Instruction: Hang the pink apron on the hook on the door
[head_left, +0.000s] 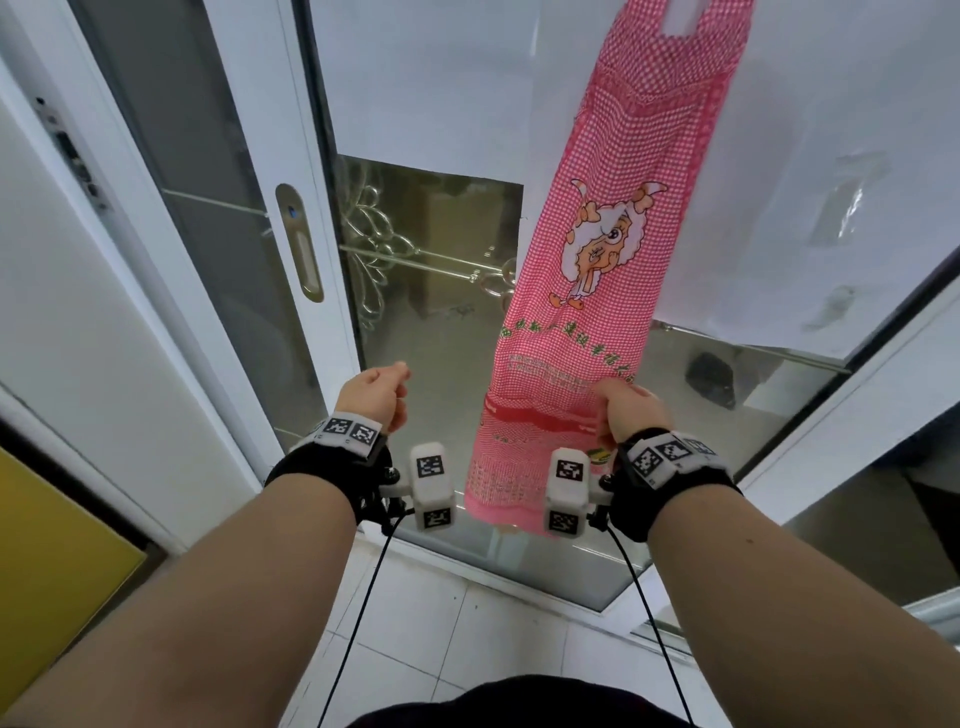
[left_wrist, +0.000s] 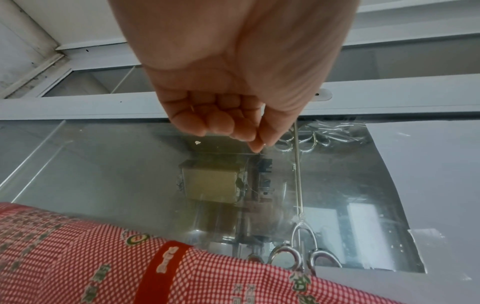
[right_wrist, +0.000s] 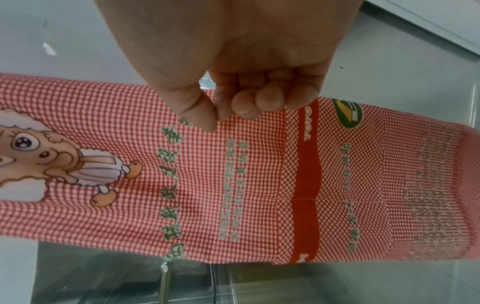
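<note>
The pink checked apron (head_left: 597, 249) with a cartoon sheep hangs flat against the glass door (head_left: 441, 234); its top runs out of the frame, so the hook is hidden. My right hand (head_left: 623, 405) is at the apron's right edge near the bottom. In the right wrist view the hand (right_wrist: 233, 102) has curled fingers and thumb in front of the apron (right_wrist: 259, 185), with no fabric seen between them. My left hand (head_left: 376, 395) hovers left of the apron, apart from it. Its fingers (left_wrist: 221, 123) are curled on nothing, and the apron (left_wrist: 103, 267) lies below.
White paper (head_left: 805, 156) covers the upper glass behind the apron. A metal recessed handle (head_left: 301, 244) sits on the white door frame to the left. A yellow panel (head_left: 41, 571) is at the lower left. Tiled floor (head_left: 467, 623) lies below my arms.
</note>
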